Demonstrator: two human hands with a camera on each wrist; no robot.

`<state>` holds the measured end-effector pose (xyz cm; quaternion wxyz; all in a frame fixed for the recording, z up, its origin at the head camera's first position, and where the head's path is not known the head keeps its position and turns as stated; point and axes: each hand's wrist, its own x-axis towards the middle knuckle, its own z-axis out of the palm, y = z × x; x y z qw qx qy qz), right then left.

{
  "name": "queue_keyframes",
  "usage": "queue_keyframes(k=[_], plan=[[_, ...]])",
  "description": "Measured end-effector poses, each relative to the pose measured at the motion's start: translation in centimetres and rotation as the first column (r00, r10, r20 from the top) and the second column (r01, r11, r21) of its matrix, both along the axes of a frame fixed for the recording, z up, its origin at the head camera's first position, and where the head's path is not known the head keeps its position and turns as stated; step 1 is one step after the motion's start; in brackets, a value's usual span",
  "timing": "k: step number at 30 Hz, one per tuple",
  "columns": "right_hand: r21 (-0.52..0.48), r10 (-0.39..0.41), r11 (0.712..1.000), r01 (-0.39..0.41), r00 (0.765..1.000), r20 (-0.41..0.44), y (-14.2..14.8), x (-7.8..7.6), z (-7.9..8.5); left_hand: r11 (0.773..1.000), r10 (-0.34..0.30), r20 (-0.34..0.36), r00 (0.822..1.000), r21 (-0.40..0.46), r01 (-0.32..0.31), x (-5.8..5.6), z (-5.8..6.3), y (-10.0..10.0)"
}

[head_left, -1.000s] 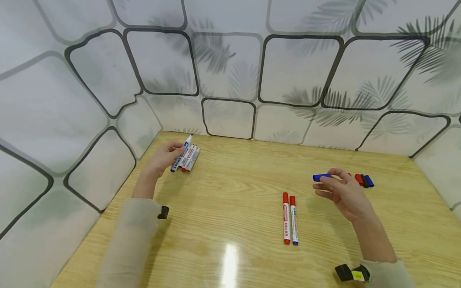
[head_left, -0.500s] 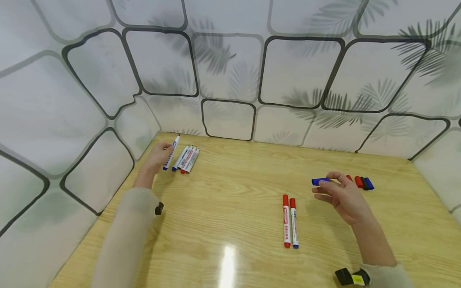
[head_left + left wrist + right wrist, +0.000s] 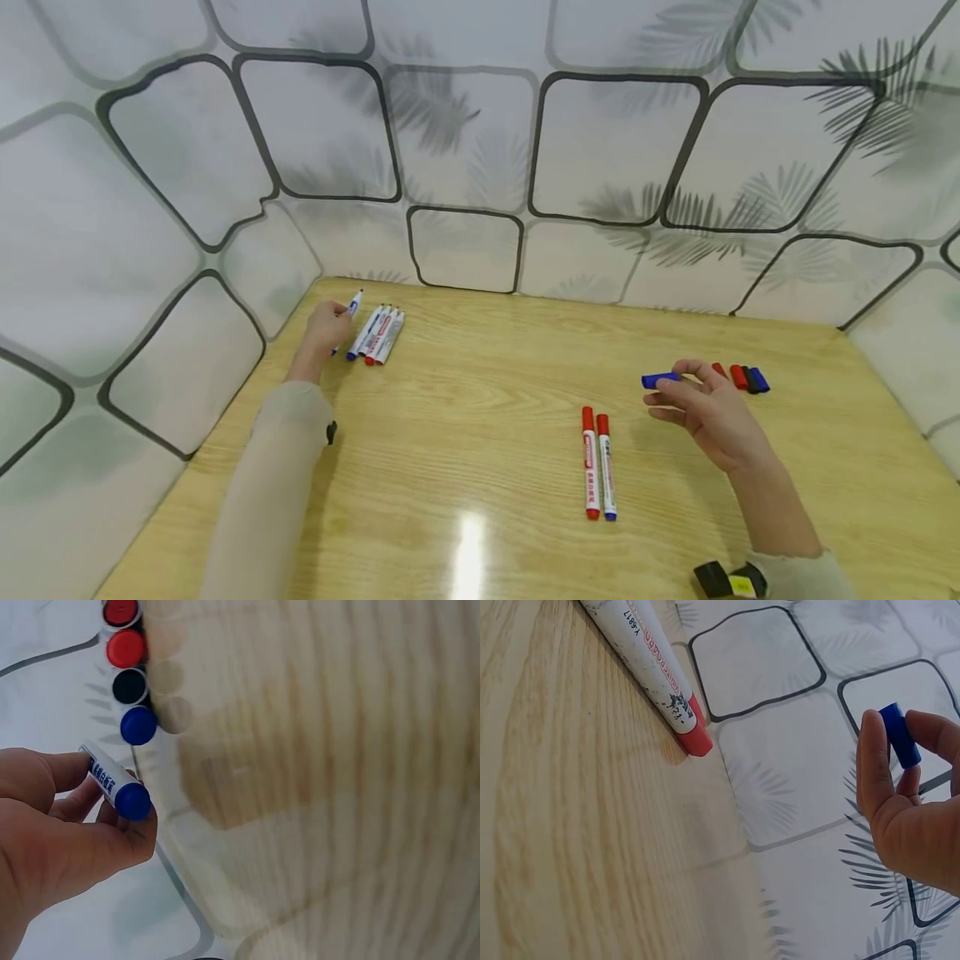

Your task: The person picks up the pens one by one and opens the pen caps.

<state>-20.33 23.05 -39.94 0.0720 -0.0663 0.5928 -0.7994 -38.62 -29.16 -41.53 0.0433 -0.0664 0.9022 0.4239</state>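
Observation:
At the far left of the table, my left hand (image 3: 327,329) pinches an uncapped blue whiteboard marker (image 3: 355,302), its tip pointing up and away. In the left wrist view the marker's blue end (image 3: 133,801) faces the camera, between thumb and fingers. Beside it lies a row of several uncapped markers (image 3: 378,335), close together. Over the right side of the table, my right hand (image 3: 716,417) pinches a blue marker cap (image 3: 901,736) between thumb and fingertips. Whether the left hand's marker touches the table cannot be told.
Two capped markers with red caps, one red-ended (image 3: 591,471) and one blue-ended (image 3: 607,475), lie side by side right of the middle. Several loose caps (image 3: 738,377), red, black and blue, lie behind the right hand. Patterned walls (image 3: 465,250) border the wooden table (image 3: 480,375).
The left hand has drawn its marker leftward, away from the row, and lowered it beside the row. The right hand keeps holding the blue cap in nearly the same place.

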Motion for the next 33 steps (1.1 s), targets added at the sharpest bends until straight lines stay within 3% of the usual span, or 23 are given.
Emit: queue_keyframes(k=[6, 12, 16, 25, 33], plan=[[0.001, 0.009, 1.000, -0.009, 1.000, 0.005, -0.4, 0.0, 0.2, 0.995, 0.021, 0.006, 1.000, -0.101, -0.020, 0.1, -0.6, -0.2], [0.022, 0.000, 1.000, 0.000, 1.000, 0.004, -0.5, 0.2, 0.2, 0.988, 0.004, -0.072, 0.997, -0.154, -0.015, 0.2, -0.6, 0.6], [0.026, -0.005, 1.000, 0.005, 1.000, 0.005, -0.5, 0.3, 0.3, 0.984, 0.005, -0.080, 0.997, -0.179, -0.020, 0.2, -0.3, 1.1], [0.022, -0.014, 1.000, 0.013, 1.000, 0.013, -0.4, 0.4, 0.4, 0.982, -0.004, -0.076, 0.997, -0.190, -0.010, -1.6, -1.5, 0.7], [-0.002, -0.004, 1.000, 0.004, 1.000, 0.016, -0.2, 0.6, 0.5, 0.985, 0.000, -0.039, 0.999, -0.172, -0.007, -0.4, -0.5, 1.7]])
